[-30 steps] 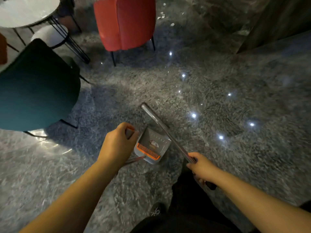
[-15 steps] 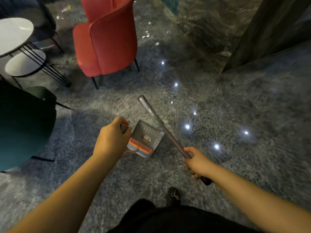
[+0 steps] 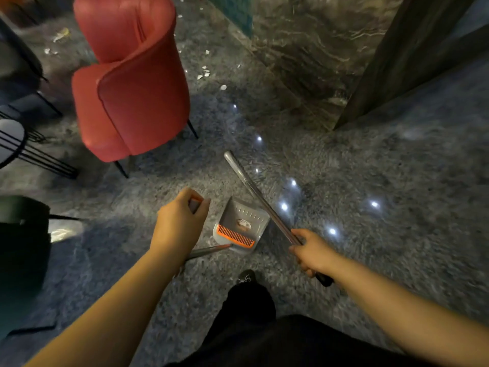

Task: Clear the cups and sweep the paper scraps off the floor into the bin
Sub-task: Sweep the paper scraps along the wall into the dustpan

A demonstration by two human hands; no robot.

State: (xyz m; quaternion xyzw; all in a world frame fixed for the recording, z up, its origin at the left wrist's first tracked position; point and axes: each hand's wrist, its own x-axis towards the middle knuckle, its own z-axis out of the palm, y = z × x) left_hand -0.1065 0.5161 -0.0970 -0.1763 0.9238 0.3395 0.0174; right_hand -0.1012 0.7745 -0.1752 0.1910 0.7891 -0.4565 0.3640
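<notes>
My left hand (image 3: pixel 180 225) grips the top of a long dustpan handle, and the grey dustpan (image 3: pixel 242 227) with its orange comb edge hangs just above the floor in front of me. A small scrap lies inside the pan. My right hand (image 3: pixel 311 251) is closed around the metal broom handle (image 3: pixel 254 189), which slants up and to the left across the pan. White paper scraps (image 3: pixel 205 72) lie scattered on the dark floor beyond the red chair. More scraps (image 3: pixel 59 35) lie at the far left.
A red armchair (image 3: pixel 132 83) stands ahead on the left. A round white side table (image 3: pixel 10 144) with black wire legs is at the left edge, a dark green chair (image 3: pixel 21 250) below it. A marble wall (image 3: pixel 304 49) and dark pillar (image 3: pixel 412 56) rise at right.
The view has shifted forward and to the right: the red chair and side table moved down and left in view. Both hands keep their grips on dustpan and broom.
</notes>
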